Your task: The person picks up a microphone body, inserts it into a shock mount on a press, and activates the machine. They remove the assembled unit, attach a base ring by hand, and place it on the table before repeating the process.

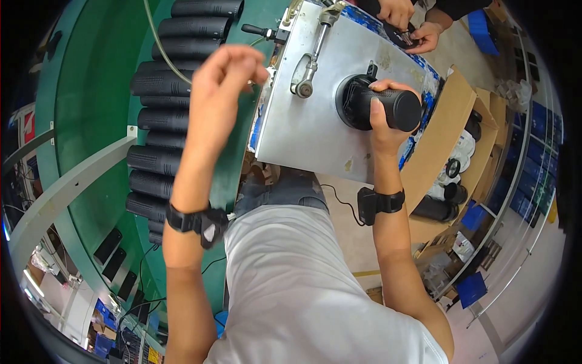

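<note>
My right hand (388, 124) is wrapped round a black perforated cylindrical housing (407, 110), its closed end toward me and tilted to the right. The housing's other end sits at a round black fixture (350, 102) on the metal plate (303, 136). My left hand (223, 85) hangs in the air left of the plate, its fingers loosely bent and somewhat blurred, with nothing seen in them. Just beyond it is a lever with a black handle (259, 30). Between the hands, a metal rod linkage with a round joint (304, 88) is mounted on the plate.
Several similar black cylinders (159, 115) lie in a row on the green bench (94, 79) at left. A cardboard box (445, 130) with black and white parts stands at right. Another person's hands (418, 36) handle a black part at the far edge. A clear tube (159, 45) curves across the cylinders.
</note>
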A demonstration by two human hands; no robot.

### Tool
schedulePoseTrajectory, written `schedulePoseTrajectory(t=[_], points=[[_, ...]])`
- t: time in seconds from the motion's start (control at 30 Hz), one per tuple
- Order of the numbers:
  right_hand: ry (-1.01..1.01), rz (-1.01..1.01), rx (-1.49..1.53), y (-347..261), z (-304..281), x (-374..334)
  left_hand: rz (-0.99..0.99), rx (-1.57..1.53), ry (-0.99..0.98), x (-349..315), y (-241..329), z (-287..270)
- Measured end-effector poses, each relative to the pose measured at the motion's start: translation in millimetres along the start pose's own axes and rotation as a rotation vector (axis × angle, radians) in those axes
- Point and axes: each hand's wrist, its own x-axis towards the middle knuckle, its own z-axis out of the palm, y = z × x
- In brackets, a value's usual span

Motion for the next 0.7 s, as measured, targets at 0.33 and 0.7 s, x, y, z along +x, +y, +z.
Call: schedulePoseTrajectory(t=[0.33, 0.7], points=[[-0.037, -0.013, -0.009, 0.7, -0.5, 2.5, 0.1, 1.211, -0.118, 114.1, -75.4, -17.6], [0.154, -0.093, -0.036, -24.5, -23.7, 28.3, 0.377, 0.77, 0.127, 63.5, -32.9, -38.2]])
